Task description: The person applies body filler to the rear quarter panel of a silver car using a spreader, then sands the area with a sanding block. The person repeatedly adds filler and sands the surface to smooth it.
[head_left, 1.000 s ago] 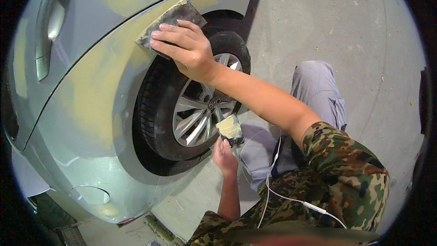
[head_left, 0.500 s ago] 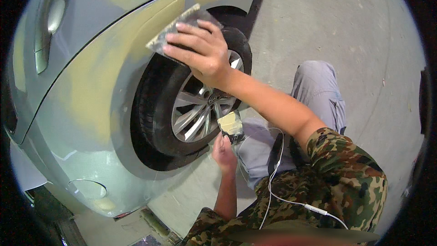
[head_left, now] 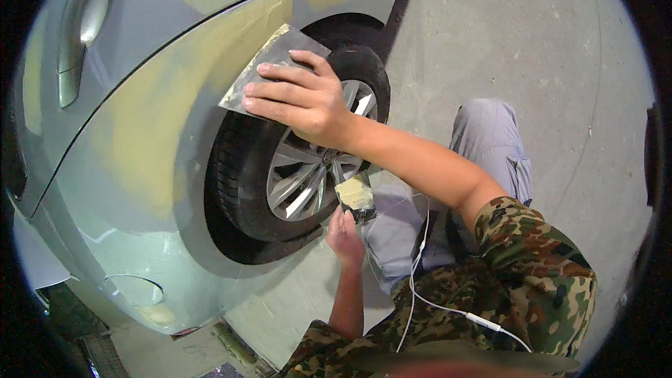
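With its fingers spread over one face, my right hand (head_left: 304,98) holds a wide, flat grey filler spreader (head_left: 283,49). Pale yellow filler lines the spreader's far edge, which lies at the wheel arch of a silver-grey car, over a patch of yellow filler (head_left: 238,17). Lower down, beside the wheel, my left hand (head_left: 345,234) is closed on the bottom of a small dark putty board (head_left: 365,213). A lump of yellow filler (head_left: 354,193) covers most of that board.
The tyre (head_left: 238,182) and spoked rim (head_left: 301,185) stand just below my right hand. More yellow patches mark the car's rear panel and door, near the door handle (head_left: 70,63). A white earphone cable (head_left: 416,266) hangs over my knees. Concrete floor (head_left: 560,98) lies to the right.
My right hand and the spreader have shifted slightly left and down, toward me along the wheel arch. The left hand with the putty board has stayed nearly still.
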Demonstrator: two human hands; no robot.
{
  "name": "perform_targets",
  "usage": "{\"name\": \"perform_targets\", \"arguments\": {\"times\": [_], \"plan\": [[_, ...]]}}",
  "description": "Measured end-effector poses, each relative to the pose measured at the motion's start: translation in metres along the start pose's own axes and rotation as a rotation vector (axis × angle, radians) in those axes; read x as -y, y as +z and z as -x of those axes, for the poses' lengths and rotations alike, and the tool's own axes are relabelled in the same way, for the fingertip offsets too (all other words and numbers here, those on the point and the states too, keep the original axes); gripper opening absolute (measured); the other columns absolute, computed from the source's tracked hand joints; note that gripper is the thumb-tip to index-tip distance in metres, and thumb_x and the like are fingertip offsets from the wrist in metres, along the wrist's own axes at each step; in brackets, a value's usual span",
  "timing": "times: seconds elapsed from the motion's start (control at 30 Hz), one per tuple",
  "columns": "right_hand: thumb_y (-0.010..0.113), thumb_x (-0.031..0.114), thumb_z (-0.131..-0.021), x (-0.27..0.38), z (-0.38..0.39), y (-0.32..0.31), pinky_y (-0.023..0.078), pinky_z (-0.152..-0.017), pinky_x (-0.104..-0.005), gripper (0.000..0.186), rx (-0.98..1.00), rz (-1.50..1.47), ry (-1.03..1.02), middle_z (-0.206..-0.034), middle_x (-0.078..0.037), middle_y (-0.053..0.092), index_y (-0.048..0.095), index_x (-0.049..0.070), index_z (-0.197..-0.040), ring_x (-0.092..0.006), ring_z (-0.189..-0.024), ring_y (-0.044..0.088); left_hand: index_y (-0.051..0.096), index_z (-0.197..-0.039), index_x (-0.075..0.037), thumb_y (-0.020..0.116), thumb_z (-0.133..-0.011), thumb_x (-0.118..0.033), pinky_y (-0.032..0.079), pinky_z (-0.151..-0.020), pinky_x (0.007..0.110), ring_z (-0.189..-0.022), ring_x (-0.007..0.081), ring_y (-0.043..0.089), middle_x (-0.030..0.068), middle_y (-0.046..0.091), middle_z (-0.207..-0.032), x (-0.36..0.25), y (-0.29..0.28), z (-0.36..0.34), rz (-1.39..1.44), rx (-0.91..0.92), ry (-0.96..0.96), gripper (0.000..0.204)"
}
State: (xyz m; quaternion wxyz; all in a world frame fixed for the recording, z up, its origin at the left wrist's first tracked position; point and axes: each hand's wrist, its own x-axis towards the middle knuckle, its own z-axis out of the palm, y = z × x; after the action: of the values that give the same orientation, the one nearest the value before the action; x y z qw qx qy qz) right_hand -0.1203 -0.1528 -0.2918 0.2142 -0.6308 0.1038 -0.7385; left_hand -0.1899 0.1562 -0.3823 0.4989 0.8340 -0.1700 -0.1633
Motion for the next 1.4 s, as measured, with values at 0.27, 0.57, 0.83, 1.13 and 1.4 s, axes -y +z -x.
{"name": "perform_targets", "arguments": {"times": [0.27, 0.57, 0.83, 1.13, 1.4], "plan": [[0.076, 0.010, -0.089, 0.002, -0.053, 0.013, 0.048, -0.106, -0.0495, 0.027, -0.105, 0.081, 0.165, -0.120, 0.004, 0.080, 0.083, 0.021, -0.113, -0.0220, -0.118, 0.072, 0.055, -0.144, 0.016, 0.059, -0.110, -0.003, 0.057, -0.101, 0.033, -0.117, 0.0226, 0.070, 0.0211, 0.070, -0.133, 0.003, -0.003, 0.000, -0.013, 0.008, -0.004, 0.039], [0.074, 0.015, -0.090, 0.015, -0.054, 0.020, 0.047, -0.106, -0.0520, 0.023, -0.065, 0.080, 0.170, -0.118, 0.005, 0.079, 0.083, 0.022, -0.110, -0.0205, -0.119, 0.071, 0.060, -0.140, 0.014, 0.061, -0.110, -0.006, 0.059, -0.096, 0.033, -0.109, 0.0206, 0.073, 0.0188, 0.075, -0.123, 0.008, -0.004, -0.001, -0.089, -0.014, 0.005, 0.036], [0.075, 0.021, -0.090, 0.028, 0.000, 0.025, 0.045, -0.112, -0.0523, 0.024, 0.008, 0.011, 0.085, -0.123, 0.007, 0.078, 0.082, 0.024, -0.112, -0.0192, -0.126, 0.069, 0.063, -0.139, 0.012, 0.062, -0.111, -0.010, 0.055, -0.079, 0.027, -0.091, 0.0110, 0.066, 0.0098, 0.074, -0.106, 0.014, -0.004, -0.003, -0.146, 0.040, 0.117, 0.036], [0.075, 0.013, -0.089, -0.015, -0.032, 0.008, 0.048, -0.105, -0.0510, 0.027, -0.061, 0.080, 0.190, -0.119, 0.005, 0.079, 0.083, 0.022, -0.113, -0.0229, -0.120, 0.072, 0.062, -0.141, 0.012, 0.061, -0.111, -0.009, 0.056, -0.090, 0.028, -0.102, 0.0140, 0.070, 0.0136, 0.076, -0.117, 0.003, 0.001, -0.004, -0.067, 0.062, 0.097, 0.036], [0.076, 0.010, -0.088, -0.029, -0.027, 0.016, 0.048, -0.107, -0.0509, 0.031, -0.076, 0.062, 0.198, -0.123, 0.006, 0.079, 0.083, 0.024, -0.115, -0.0218, -0.124, 0.070, 0.062, -0.140, 0.013, 0.061, -0.111, -0.006, 0.058, -0.094, 0.031, -0.105, 0.0166, 0.072, 0.0156, 0.076, -0.120, 0.005, 0.001, -0.005, -0.090, 0.024, 0.052, 0.035]]}}
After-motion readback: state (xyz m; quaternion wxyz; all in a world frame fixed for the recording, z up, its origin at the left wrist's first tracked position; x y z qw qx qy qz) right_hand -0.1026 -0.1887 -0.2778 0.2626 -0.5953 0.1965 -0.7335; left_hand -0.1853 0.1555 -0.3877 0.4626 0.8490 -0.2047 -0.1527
